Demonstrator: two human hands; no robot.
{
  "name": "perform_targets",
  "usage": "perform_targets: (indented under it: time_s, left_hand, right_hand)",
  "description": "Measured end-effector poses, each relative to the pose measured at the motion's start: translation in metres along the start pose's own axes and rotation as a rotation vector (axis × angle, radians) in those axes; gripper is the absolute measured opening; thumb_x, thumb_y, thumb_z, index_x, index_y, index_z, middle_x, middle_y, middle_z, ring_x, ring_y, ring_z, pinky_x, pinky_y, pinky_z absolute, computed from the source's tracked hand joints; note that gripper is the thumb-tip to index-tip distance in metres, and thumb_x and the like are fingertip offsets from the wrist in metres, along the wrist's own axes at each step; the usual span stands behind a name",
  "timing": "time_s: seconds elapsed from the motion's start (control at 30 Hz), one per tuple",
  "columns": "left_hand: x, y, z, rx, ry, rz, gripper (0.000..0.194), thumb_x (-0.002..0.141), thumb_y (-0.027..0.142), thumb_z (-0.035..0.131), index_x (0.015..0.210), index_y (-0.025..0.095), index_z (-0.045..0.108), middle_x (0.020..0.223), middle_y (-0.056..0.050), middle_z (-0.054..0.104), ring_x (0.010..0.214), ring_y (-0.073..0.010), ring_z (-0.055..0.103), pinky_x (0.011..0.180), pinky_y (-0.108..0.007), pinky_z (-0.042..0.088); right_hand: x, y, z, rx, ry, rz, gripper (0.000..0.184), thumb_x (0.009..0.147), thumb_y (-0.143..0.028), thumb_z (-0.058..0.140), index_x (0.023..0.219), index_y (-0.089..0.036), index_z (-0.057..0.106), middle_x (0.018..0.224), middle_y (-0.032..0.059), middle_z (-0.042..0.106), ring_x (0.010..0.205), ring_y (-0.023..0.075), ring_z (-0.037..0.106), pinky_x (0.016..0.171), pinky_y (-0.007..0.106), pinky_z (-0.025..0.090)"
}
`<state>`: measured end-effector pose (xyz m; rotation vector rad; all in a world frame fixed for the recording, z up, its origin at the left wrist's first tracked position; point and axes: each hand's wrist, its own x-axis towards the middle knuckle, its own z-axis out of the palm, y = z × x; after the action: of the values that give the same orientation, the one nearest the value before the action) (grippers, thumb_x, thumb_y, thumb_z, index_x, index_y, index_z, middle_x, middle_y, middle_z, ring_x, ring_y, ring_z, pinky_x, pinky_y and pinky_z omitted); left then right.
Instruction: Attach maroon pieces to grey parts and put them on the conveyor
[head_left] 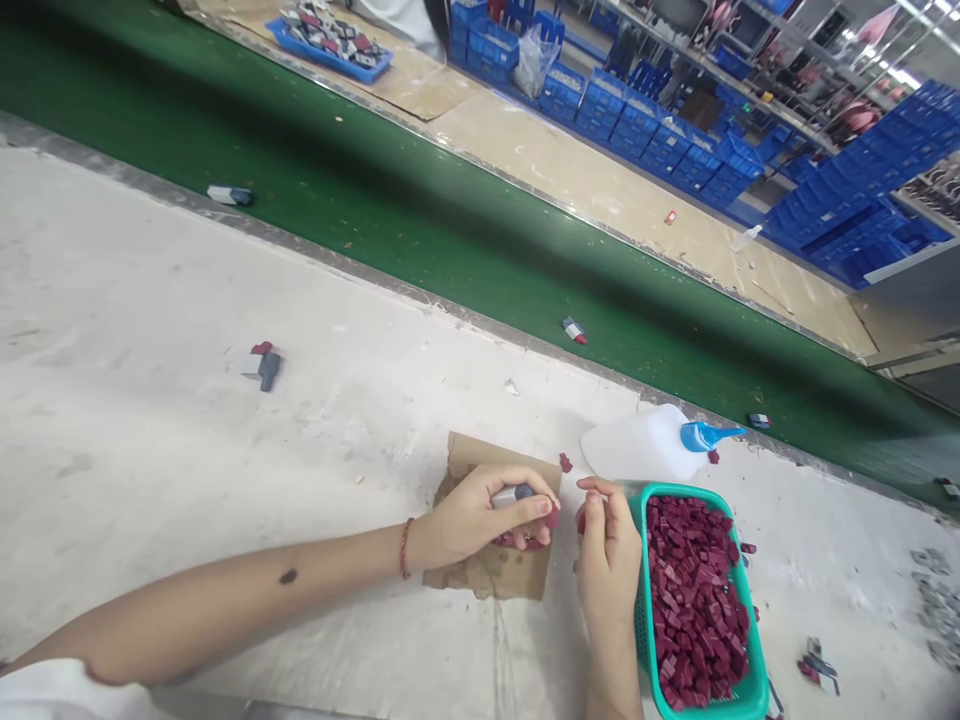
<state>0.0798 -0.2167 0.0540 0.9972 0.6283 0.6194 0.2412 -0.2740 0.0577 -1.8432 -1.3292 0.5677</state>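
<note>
My left hand (487, 515) is closed around a small plastic part (511, 496), white and dark grey, with a maroon piece at its end by my thumb tip. It is above a stained cardboard piece (469, 580), where more maroon bits show under my fingers. To its right, my right hand (609, 545) is pinched on a small maroon plastic piece (581, 522), mostly hidden by the fingers. Beside that hand stands a green basket (756, 655) filled with maroon plastic pieces (694, 600). A white bottle (634, 445) with a blue nozzle lies just behind the basket.
A green conveyor belt (465, 250) crosses behind the worktop, carrying several small assembled parts (574, 330). Another assembled part (262, 366) lies on the left of the worktop. Beyond the belt are a blue tray (367, 70) of parts and stacked blue bins (600, 105). Grey pieces (937, 600) lie far right.
</note>
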Motion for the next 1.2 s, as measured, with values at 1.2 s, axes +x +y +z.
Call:
perform_targets:
  time_s: [1.2]
  left_hand:
    - [-0.009, 0.012, -0.065, 0.02, 0.43, -0.006, 0.033, 0.066, 0.039, 0.081, 0.087, 0.017, 0.07, 0.095, -0.006, 0.073, 0.093, -0.0208, 0.063, 0.081, -0.029, 0.048]
  right_hand:
    - [0.002, 0.004, 0.019, 0.518, -0.214, 0.189, 0.024, 0.082, -0.044, 0.069, 0.088, -0.02, 0.073, 0.072, 0.0028, 0.068, 0.063, 0.016, 0.061, 0.057, 0.026, 0.049]
